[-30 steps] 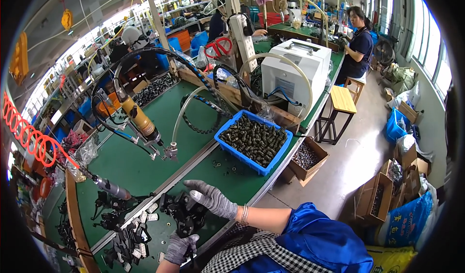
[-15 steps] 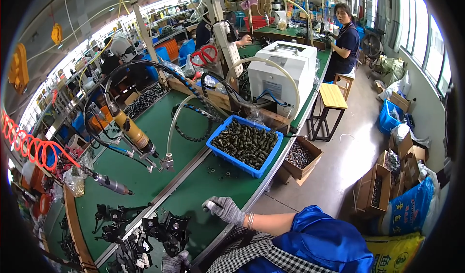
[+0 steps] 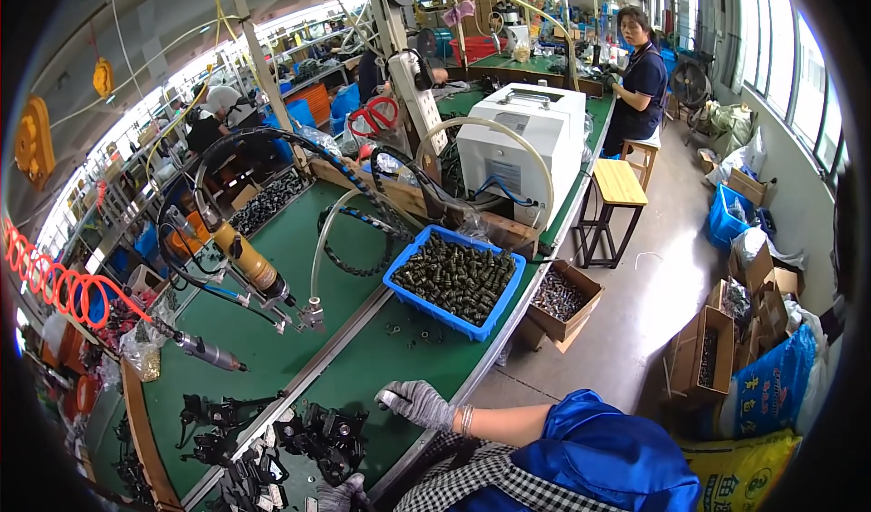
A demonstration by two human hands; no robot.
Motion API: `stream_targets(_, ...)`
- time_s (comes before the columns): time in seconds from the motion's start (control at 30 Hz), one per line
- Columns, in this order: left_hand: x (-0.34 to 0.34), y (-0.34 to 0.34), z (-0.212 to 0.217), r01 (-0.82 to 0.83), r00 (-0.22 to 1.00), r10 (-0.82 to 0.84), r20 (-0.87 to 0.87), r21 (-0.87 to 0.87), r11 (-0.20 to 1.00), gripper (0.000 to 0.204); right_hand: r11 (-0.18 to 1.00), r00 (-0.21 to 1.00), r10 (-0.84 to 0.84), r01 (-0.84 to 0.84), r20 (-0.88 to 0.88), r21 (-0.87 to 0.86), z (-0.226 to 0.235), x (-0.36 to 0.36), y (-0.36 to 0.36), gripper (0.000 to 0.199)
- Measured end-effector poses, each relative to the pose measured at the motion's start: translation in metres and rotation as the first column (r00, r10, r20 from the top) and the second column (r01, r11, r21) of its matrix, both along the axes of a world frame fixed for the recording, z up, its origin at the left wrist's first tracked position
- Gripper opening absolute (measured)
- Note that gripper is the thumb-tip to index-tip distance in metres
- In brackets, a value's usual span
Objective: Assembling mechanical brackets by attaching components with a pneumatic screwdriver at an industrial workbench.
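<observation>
My right hand (image 3: 417,405), in a grey knit glove, is held above the near edge of the green bench, fingers curled inward. Whatever it may hold is hidden. My left hand (image 3: 341,496), also gloved, is cut by the lower edge of the picture; its visible fingers look bent, close against a cluster of black mechanical parts (image 3: 328,439). What lies in its grip cannot be made out. Beside that cluster is a heap of black pieces with pale faces (image 3: 249,483). More black bracket-like parts (image 3: 216,414) rest farther left, across a metal rail.
A blue tray (image 3: 390,281) full of dark threaded pieces sits beyond my right hand. A yellow power screwdriver (image 3: 247,256) and a grey one (image 3: 209,350) hang over the bench (image 3: 272,330). Behind the tray stands a white machine (image 3: 517,144). A co-worker (image 3: 642,85) is at the far right.
The view has shifted slightly. My left hand and the black cluster by it sit a little farther right. My right hand keeps nearly the same place and curled shape.
</observation>
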State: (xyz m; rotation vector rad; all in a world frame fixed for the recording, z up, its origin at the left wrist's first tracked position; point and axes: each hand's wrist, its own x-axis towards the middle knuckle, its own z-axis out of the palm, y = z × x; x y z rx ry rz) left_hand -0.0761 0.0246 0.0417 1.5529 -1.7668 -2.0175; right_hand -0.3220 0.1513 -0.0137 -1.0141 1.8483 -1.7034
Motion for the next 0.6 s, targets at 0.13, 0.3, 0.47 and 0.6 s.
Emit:
stream_targets(0.13, 0.003, -0.005, -0.014, -0.036, 0.999, 0.035, 0.018, 0.065, 0.997, 0.022, 1.000, 0.999, 0.002, -0.001, -0.042, 0.014, 0.004, -0.001, 0.001, 0.027)
stream_targets(0.3, -0.001, 0.000, -0.003, -0.017, 1.000, 0.017, -0.002, 0.011, 1.000, 0.018, 1.000, 1.000, 0.001, -0.001, -0.023, 0.019, 0.000, -0.001, 0.001, 0.027)
stream_targets(0.47, -0.009, 0.016, 0.028, -0.011, 1.000, 0.008, -0.030, -0.093, 0.996, 0.018, 0.999, 1.000, 0.005, -0.004, -0.009, 0.042, 0.001, -0.001, 0.000, 0.027)
stream_targets(0.6, -0.003, 0.008, 0.007, -0.028, 0.998, 0.026, -0.055, -0.042, 0.999, 0.018, 0.999, 1.000, 0.010, -0.010, 0.000, 0.045, 0.001, -0.001, 0.000, 0.028)
